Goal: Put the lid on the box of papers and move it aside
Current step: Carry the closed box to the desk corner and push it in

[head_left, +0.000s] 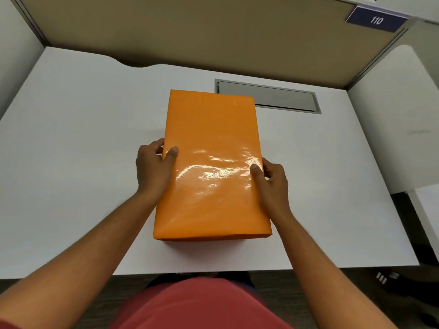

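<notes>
A glossy orange lid, rectangular and slightly wrinkled under its shiny film, is covering the box, of which only a thin strip is showing at the near end. It is sitting on the smooth white bench, about midway between the side edges and nearer the front edge. The left hand is gripping the lid's left edge, thumb flat on top and fingers curling down the side. The right hand is clasping the right edge likewise. A grey metal cable flap is lying behind the lid's far right corner.
</notes>
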Available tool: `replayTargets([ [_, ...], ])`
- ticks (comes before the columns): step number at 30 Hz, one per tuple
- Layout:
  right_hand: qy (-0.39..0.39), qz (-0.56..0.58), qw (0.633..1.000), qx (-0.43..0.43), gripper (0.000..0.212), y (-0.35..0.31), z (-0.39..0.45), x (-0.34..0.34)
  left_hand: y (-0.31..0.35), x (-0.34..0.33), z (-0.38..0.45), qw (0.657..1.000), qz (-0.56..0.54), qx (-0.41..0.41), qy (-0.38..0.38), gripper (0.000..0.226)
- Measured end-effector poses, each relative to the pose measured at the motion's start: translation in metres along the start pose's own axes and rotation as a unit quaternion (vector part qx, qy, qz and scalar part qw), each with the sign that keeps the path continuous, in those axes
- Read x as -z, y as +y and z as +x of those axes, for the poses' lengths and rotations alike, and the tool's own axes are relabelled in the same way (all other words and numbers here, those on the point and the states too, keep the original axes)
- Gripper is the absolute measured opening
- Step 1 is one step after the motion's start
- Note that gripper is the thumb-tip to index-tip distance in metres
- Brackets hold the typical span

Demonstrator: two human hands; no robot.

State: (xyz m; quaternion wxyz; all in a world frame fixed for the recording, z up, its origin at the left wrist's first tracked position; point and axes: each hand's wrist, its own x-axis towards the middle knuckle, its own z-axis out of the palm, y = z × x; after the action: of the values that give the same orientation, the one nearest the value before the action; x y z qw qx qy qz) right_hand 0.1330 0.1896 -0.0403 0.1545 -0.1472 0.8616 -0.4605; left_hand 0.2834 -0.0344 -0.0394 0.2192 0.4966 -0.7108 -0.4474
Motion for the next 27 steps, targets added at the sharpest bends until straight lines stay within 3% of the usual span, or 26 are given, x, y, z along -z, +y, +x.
replayTargets([
  [5, 0.014, -0.121, 0.992, 0.031, 0.047, -0.004, -0.007, -0.002, -0.004, 0.002, -0.016, 0.991, 0.120, -0.036, -0.054, 0.071],
  [9, -0.038, -0.149, 0.987, -0.044, 0.070, 0.003, -0.019, 0.007, -0.016, 0.013, -0.044, 0.985, 0.148, -0.021, -0.086, 0.084],
  [12, -0.054, -0.168, 0.981, -0.083, 0.063, 0.008, -0.039, 0.016, -0.030, 0.020, -0.066, 0.984, 0.143, -0.001, -0.104, 0.076],
  [18, -0.013, -0.222, 0.975, -0.022, 0.043, 0.014, -0.073, 0.010, -0.048, 0.022, -0.077, 0.991, 0.105, -0.020, -0.075, 0.061],
  [27, 0.003, -0.191, 0.982, -0.002, 0.034, 0.026, -0.084, 0.010, -0.048, 0.021, -0.085, 0.992, 0.109, -0.035, -0.060, 0.063],
])
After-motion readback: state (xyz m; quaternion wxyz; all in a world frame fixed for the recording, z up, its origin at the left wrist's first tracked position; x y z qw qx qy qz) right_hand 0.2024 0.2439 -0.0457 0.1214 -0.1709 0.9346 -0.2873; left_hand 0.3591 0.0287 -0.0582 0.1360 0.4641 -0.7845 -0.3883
